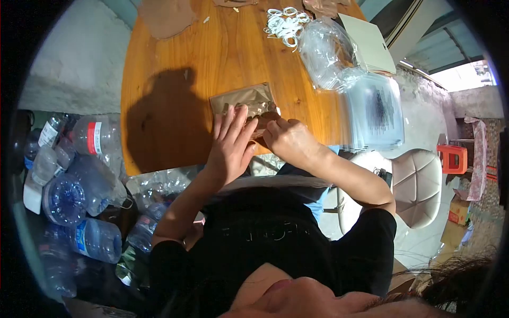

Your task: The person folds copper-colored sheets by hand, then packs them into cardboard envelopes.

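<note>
A flat brown packet (249, 95) with a shiny, plastic-like surface lies at the near edge of the wooden table. My left hand (231, 140) rests on its near left part, fingers stretched out and slightly spread. At the packet's near right corner, my right hand (291, 139) has its fingers curled and pinched on the edge of the packet. The fingertips of that hand are partly hidden, as is the packet's near side under both hands. What is inside the packet cannot be made out clearly.
On the wooden table (233, 47) are a bundle of white cords (286, 24), crumpled clear plastic (326, 50), a stack of clear bags (374, 114) and brown fabric (167, 16). Many plastic bottles (98, 238) crowd the left. A white padded chair (416, 188) stands right.
</note>
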### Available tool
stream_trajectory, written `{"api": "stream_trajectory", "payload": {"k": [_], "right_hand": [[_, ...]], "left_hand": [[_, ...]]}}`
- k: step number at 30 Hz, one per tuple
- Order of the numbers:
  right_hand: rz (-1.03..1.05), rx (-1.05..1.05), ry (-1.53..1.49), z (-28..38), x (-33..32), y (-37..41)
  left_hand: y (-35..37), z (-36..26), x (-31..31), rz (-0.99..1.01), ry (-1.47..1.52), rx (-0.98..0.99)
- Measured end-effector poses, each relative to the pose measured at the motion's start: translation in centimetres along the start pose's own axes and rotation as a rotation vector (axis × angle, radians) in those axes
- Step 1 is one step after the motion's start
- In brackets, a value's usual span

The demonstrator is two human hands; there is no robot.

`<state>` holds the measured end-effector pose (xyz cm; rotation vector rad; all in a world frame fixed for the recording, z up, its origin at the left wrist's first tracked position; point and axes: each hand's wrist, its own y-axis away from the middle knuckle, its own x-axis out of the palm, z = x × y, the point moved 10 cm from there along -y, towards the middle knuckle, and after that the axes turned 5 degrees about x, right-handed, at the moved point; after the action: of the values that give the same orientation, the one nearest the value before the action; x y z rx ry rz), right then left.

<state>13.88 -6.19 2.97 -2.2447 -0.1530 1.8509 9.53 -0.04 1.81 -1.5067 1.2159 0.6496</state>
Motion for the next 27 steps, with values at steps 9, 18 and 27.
{"api": "stream_trajectory", "payload": {"k": [9, 18, 27], "right_hand": [[-0.027, 0.216, -0.567, -6.5, -6.6, -1.2], [0.004, 0.956, -1.677, -15.3, 3.5, 1.8], [0.247, 1.045, -1.893, -12.3, 9.9, 1.5]], "left_hand": [[-2.9, -0.6, -4.4, -0.091, -0.159, 0.069], [-7.0, 10.7, 0.0, 0.295, 1.09, -0.569], [-5.3, 11.6, 4.3, 0.339, 1.327, -0.694]]}}
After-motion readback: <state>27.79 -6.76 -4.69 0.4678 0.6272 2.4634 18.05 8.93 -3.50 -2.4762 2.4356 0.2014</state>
